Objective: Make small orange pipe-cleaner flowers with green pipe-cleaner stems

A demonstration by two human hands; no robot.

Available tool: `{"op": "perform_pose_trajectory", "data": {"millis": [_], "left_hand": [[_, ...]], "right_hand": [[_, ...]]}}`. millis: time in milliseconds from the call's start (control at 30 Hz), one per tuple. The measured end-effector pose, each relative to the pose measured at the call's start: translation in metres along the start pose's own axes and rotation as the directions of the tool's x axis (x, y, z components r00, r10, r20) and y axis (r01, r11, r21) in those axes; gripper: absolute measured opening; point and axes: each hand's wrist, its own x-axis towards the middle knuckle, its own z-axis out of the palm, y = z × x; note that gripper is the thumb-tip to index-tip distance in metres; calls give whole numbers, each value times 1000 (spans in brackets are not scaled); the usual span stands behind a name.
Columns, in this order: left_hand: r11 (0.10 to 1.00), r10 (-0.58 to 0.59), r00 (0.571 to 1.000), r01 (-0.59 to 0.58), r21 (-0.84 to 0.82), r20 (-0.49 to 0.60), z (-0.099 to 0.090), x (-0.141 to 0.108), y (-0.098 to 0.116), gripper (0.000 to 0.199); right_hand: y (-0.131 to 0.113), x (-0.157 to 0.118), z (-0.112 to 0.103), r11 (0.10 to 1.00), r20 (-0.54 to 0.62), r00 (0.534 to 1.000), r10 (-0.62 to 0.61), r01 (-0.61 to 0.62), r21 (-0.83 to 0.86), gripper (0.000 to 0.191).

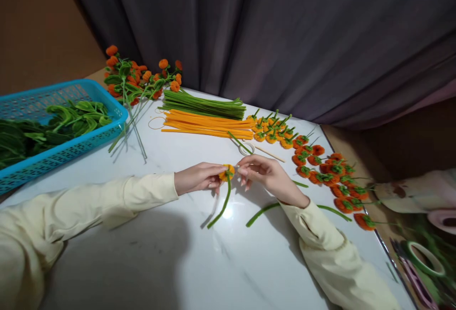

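A blue perforated plastic basket [71,150] holds velvety green leaves [83,117]. Beyond the hands lie straight, fuzzy orange strips [206,123]. Over the glossy white table [221,262], the left hand [197,178] pinches a round, ridged yellow flower head [230,173] with a curved fuzzy green stem [225,203]. The right hand [267,177] curls close beside; its hold is unclear. Rightmost, plump orange flower heads [329,178].
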Motion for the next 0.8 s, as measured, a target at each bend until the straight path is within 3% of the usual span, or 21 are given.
{"op": "perform_pose_trajectory", "data": {"millis": [200,333,633,800], "left_hand": [[971,-46,997,60,232,-66,2,-2,3,32],[955,-25,998,43,293,-65,0,-2,2,32],[983,-121,981,140,120,-150,0,-1,4,37],[983,-135,974,156,102,-183,0,-2,5,35]], "right_hand": [[18,0,14,986,18,1000,16,-19,166,26],[24,1,20,977,-21,1000,-7,12,215,27],[28,1,21,968,-49,999,-10,22,248,27],[27,1,21,970,-70,997,15,2,244,27]]}}
